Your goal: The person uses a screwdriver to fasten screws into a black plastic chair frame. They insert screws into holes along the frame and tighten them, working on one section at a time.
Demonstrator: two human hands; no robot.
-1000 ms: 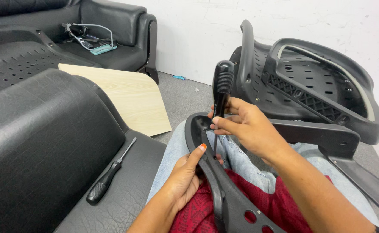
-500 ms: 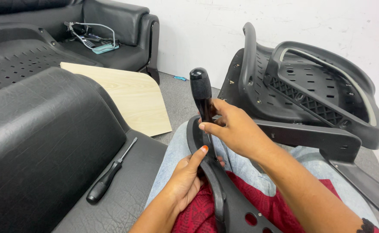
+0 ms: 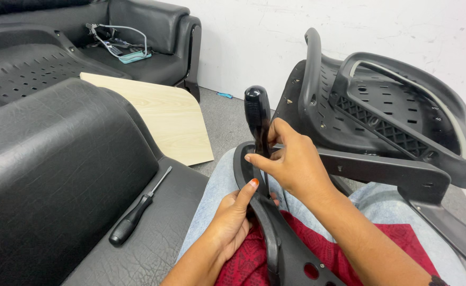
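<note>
Grey floor, right hand [image 3: 296,164] gripping screwdriver [image 3: 257,119], left hand [image 3: 232,220] clasping armrest [image 3: 275,238].

Hands: screwdriver [image 3: 257,119] upright on armrest [image 3: 275,238]

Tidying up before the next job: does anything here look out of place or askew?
A spare black screwdriver lies loose on the black cushion beside the person's leg. A chair shell lies tipped on its side by the wall, and a pale wooden board sits loose on the floor. Nothing looks broken or spilled.
</note>
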